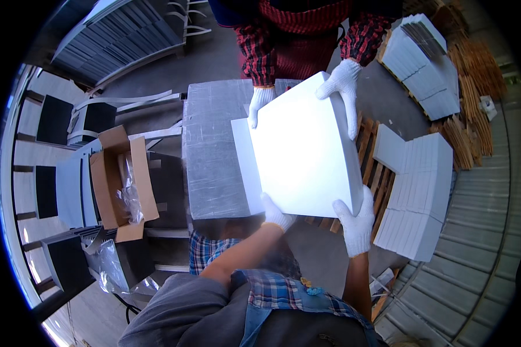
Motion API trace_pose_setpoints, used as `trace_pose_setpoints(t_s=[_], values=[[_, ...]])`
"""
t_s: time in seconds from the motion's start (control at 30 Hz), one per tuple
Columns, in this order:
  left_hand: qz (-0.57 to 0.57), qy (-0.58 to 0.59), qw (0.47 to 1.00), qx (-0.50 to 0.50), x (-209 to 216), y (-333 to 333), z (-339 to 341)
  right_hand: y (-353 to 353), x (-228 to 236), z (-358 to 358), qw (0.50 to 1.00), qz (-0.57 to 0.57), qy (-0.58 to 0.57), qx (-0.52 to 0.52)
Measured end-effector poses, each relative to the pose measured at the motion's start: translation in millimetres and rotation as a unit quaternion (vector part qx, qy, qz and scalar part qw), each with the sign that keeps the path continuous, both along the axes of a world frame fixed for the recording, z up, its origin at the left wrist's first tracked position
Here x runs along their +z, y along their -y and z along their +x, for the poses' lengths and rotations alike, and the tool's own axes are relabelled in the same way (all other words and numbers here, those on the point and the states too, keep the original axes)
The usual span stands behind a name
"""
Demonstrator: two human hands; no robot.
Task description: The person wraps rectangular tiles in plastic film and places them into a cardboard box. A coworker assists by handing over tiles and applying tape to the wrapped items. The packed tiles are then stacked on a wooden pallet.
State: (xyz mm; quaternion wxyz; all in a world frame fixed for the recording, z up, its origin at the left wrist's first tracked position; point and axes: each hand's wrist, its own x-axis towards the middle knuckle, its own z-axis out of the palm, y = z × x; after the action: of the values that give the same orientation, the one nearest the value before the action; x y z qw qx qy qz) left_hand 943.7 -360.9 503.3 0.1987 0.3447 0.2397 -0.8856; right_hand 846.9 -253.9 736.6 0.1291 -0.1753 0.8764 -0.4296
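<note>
A thick white rectangular slab (304,150), too bright to show any surface detail, is held over the right part of a grey-topped table (214,150). My left hand (276,213), in a white knit glove, grips its near left corner. At the near right corner, my gloved right hand (355,222) has its thumb on top and fingers along the side. Across from me, a co-worker's gloved hands (342,89) hold the slab's far corners. Beneath its left edge, a pale flat sheet (246,168) lies on the table.
On the left, an open cardboard box (107,188) holds clear plastic. Wooden pallets (382,173) and stacked white slabs (414,196) stand at the right, with another white stack (419,75) farther back. Dark grey panels (121,43) fill a rack at the far left.
</note>
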Motion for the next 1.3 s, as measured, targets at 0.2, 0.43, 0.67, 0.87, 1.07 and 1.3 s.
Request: trace_pose_setpoints(t_s=[0.2,0.43,0.67,0.87,1.07,1.3], values=[[-0.1,0.15,0.98,0.079,81.4,55.0,27.0,0.8,-57.0,-45.7,0.955,-0.162,0.249,0.027],[-0.354,0.409,0.816,0.204,171.6,93.2,88.7,51.4,-157.3,-30.8,0.673,-0.362,0.642,0.068],[-0.622,0.613,0.473,0.114,205.4,53.1,74.9,75.4,-170.6,14.5,0.582,-0.302,0.749,0.093],[-0.679,0.628,0.376,0.054,190.5,39.7,67.3,95.5,-37.9,-10.1,0.707,-0.28,0.579,0.294],[-0.644,0.654,0.395,-0.034,220.5,32.9,78.7,108.4,18.3,21.2,0.805,-0.192,0.367,0.425],[-0.651,0.337,0.671,-0.108,246.2,43.3,160.6,117.5,14.3,42.4,0.838,-0.197,0.347,0.373]])
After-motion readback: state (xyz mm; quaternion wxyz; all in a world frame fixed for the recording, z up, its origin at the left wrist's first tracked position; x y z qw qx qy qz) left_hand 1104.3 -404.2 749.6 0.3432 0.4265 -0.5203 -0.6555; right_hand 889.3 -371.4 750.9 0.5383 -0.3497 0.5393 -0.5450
